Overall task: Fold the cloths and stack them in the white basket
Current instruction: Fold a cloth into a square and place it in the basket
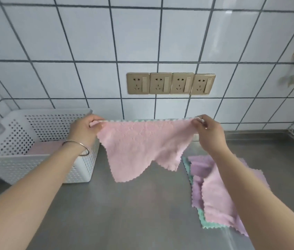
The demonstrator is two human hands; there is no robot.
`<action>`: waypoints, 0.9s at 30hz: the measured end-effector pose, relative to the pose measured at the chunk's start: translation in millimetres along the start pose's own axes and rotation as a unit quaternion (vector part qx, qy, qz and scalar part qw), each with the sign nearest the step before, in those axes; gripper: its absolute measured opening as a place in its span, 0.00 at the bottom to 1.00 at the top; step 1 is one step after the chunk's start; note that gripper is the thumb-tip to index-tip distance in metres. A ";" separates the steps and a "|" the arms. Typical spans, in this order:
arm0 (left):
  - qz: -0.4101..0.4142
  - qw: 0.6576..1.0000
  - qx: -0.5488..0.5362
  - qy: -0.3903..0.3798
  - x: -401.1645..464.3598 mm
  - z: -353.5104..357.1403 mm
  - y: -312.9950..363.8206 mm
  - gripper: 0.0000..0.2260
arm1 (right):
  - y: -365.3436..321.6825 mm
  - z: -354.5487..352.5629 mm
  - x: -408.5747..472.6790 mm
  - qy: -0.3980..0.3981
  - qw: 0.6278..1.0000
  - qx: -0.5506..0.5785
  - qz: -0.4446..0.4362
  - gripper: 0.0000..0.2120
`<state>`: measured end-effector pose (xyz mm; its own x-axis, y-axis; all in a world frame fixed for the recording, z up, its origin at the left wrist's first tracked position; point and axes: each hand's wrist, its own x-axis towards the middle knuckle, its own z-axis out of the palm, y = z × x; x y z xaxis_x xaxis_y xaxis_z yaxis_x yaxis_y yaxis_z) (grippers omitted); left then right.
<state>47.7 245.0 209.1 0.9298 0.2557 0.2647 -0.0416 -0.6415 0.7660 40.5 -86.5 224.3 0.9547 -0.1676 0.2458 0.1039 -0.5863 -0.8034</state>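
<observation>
Nearest, on the steel counter (124,213) at right: a loose pile of cloths (220,193), pink over lilac over a mint one, zigzag-cut edges, partly hidden by the right forearm; above the counter, a pink cloth (142,141) hangs spread between both hands, fluffy texture, pinked edge, top edge taut with a mint layer showing along it, lower corners drooping free of the counter; left hand (84,129) pinches its left top corner, bangle (78,147) on that wrist; right hand (207,130) pinches the right top corner; white perforated basket (81,170) at left on the counter, a folded pink cloth (43,147) inside; behind, white tiled wall (88,42) with four gold sockets (170,83); no readable writing.
</observation>
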 end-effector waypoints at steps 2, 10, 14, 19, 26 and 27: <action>0.022 1.000 -0.014 0.009 -6.8 -17.2 -8.3 0.08 | -4.0 6.3 -8.0 -0.001 1.000 0.005 -0.010 0.06; 0.113 0.981 0.047 -0.149 -123.0 -14.3 -91.3 0.23 | 64.8 34.4 -91.9 -0.170 0.982 -0.070 0.047 0.12; 0.174 0.939 0.155 -0.252 -175.6 24.2 -145.2 0.18 | 117.1 53.2 -140.9 -0.267 0.947 -0.150 0.103 0.20; 0.163 0.910 0.212 -0.317 -232.1 48.4 -193.5 0.16 | 163.3 73.8 -183.1 -0.380 0.875 -0.279 0.107 0.24; 0.034 0.930 0.168 -0.326 -223.2 39.5 -181.6 0.10 | 150.0 75.1 -156.8 -0.488 0.804 -0.327 0.092 0.26; -0.016 0.942 0.142 -0.304 -204.7 43.7 -177.9 0.07 | 150.5 82.8 -143.6 -0.455 0.818 -0.333 0.111 0.26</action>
<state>-119.2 275.2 -6.9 0.9700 -0.1285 -0.2063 0.0087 -0.8301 0.5575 -57.9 -85.0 23.1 0.7730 0.1531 -0.6157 0.0133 -0.9742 -0.2255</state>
